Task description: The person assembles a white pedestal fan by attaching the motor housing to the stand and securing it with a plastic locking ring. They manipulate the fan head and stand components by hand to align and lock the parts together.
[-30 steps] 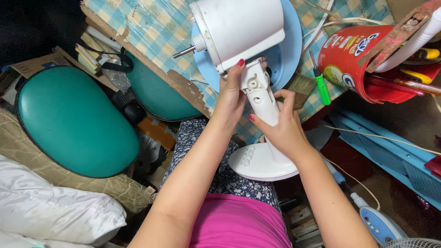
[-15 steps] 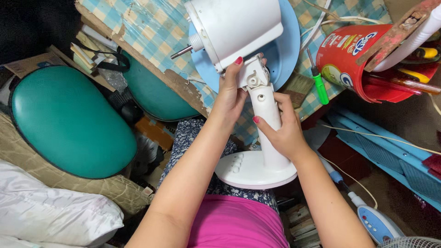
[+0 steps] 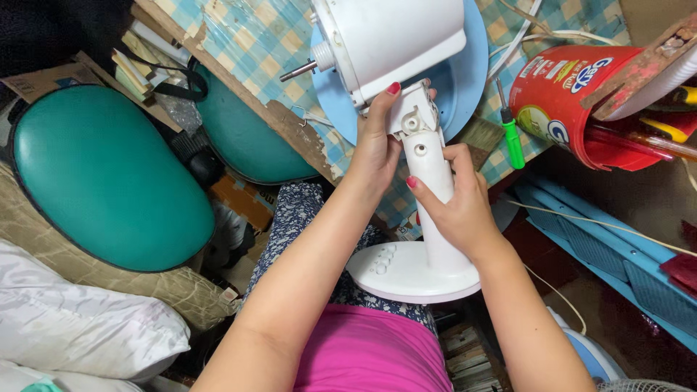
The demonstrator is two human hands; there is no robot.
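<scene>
Left hand (image 3: 377,149) grips the joint where the white fan stand (image 3: 428,189) meets the white motor housing (image 3: 392,43). Right hand (image 3: 457,199) wrapped around the stand's neck. Round base (image 3: 406,274) over the lap; housing lies on the checkered bench (image 3: 254,51), beside a red tub (image 3: 573,94) and green screwdriver (image 3: 512,138).

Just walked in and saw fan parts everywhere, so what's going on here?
A person holds a white fan stand over their lap. The left hand grips its top joint, just under the motor housing; the right hand wraps the neck above the round base. A green screwdriver and a red tub lie on the checked table.
</scene>
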